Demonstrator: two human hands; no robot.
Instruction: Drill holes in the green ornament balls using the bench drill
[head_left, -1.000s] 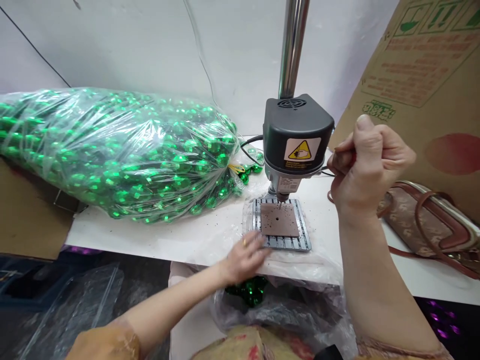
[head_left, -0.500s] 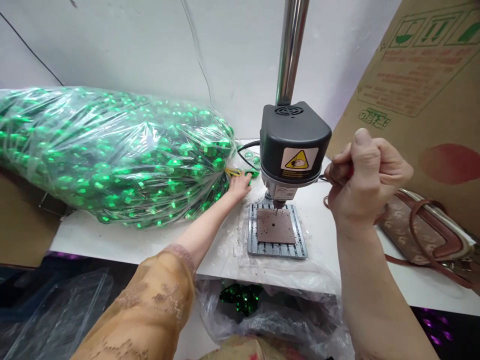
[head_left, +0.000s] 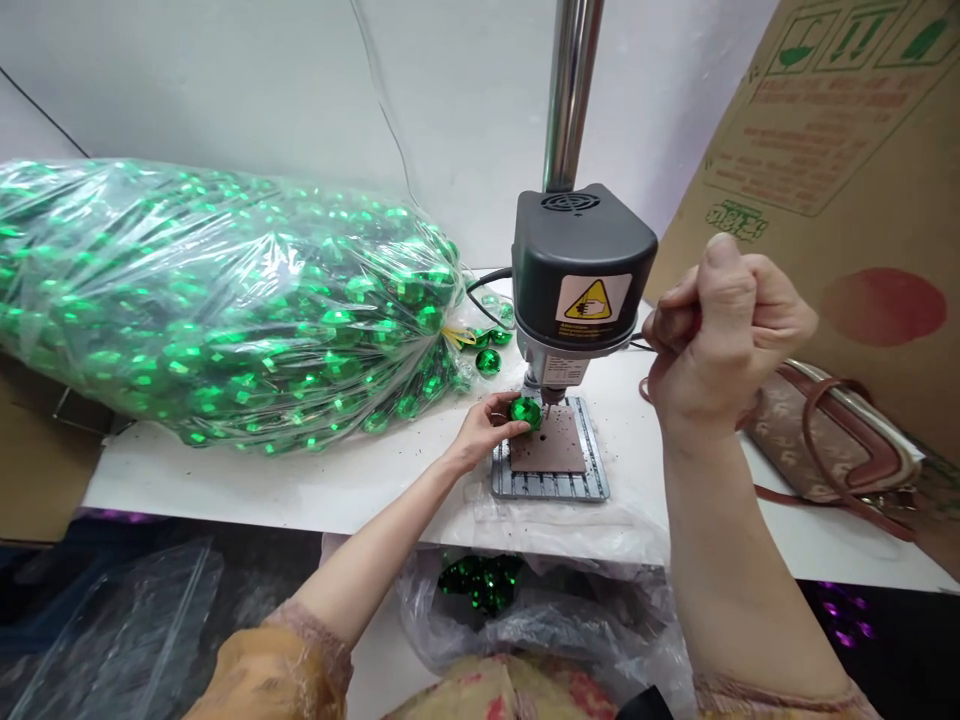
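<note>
My left hand pinches a shiny green faceted ball between thumb and fingers. The ball is beside the drill bit, over the brown board on the slotted metal base. Above stands a small black drill press with a yellow warning label. My right hand is raised at the press's right side, closed round its lever, which is mostly hidden by the fingers. Dark crumbs and a hole show on the board. Near the press, a loose green ball rests on the white table.
A big clear bag of green balls, tied with yellow, lies on the left. A cardboard box and a brown handbag stand at the right. Below the table edge, an open plastic bag holds green pieces.
My left hand has come from beside the tied bag's neck towards the drill bit, bringing a green ball. My right hand stays closed at the press's side. The view has shifted slightly.
</note>
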